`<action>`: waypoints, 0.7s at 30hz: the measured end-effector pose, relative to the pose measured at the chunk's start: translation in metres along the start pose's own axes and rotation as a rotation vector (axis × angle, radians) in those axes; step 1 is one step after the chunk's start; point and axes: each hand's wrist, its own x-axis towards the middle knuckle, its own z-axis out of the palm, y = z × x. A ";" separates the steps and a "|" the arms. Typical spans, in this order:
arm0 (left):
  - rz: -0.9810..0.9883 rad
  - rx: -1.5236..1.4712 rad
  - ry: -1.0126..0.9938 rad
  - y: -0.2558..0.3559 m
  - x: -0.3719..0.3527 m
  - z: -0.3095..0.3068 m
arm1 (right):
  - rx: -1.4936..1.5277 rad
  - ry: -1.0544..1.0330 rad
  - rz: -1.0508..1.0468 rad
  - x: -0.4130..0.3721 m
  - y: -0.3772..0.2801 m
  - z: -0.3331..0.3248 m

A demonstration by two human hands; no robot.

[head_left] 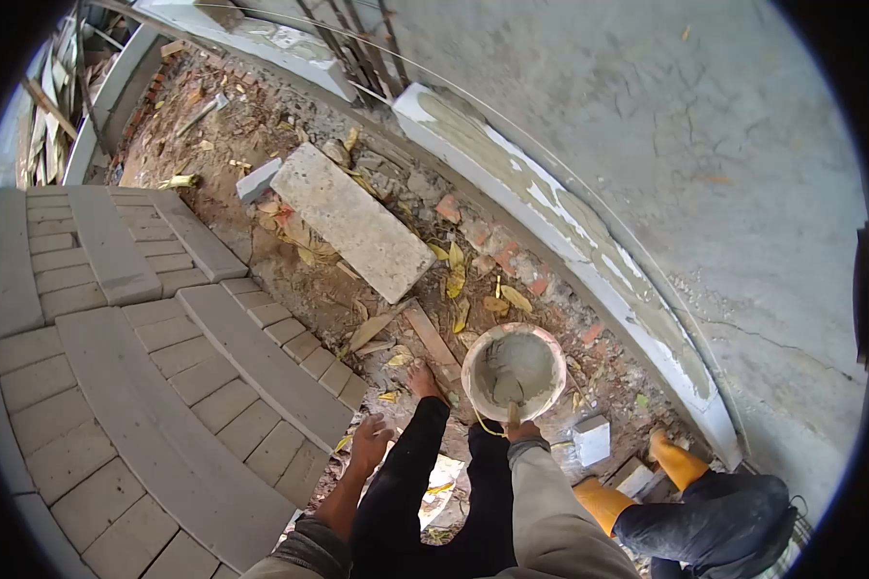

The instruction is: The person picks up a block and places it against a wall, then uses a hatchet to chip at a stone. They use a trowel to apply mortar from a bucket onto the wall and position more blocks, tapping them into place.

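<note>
My right hand (521, 430) is closed round the handle of what looks like a trowel (514, 409), whose far end sits in wet grey mortar (517, 362). The mortar partly fills a round bucket (467, 374) standing on the ground just in front of my legs. My left hand (370, 442) hangs beside the stack of grey bricks (246, 410), its fingers loosely apart and nothing seen in them. Between my hands, my bare foot (422, 380) rests on the soil.
A large pale slab (352, 222) lies on leaf-strewn rubble ahead. Along the right runs a low row of white blocks (589, 265) smeared with mortar, below a grey wall (743, 193). Another person (710, 521) in orange sleeves crouches at lower right, near a white block (591, 440).
</note>
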 end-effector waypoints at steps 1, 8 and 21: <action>-0.009 0.011 0.052 -0.003 -0.012 -0.003 | -0.101 0.008 -0.076 -0.007 -0.004 -0.006; 0.013 -0.028 0.280 0.048 -0.138 -0.072 | -0.047 0.145 -0.912 -0.175 -0.135 -0.100; 0.641 -0.313 0.364 0.203 -0.307 -0.178 | 0.355 -0.506 -2.385 -0.888 -0.315 -0.146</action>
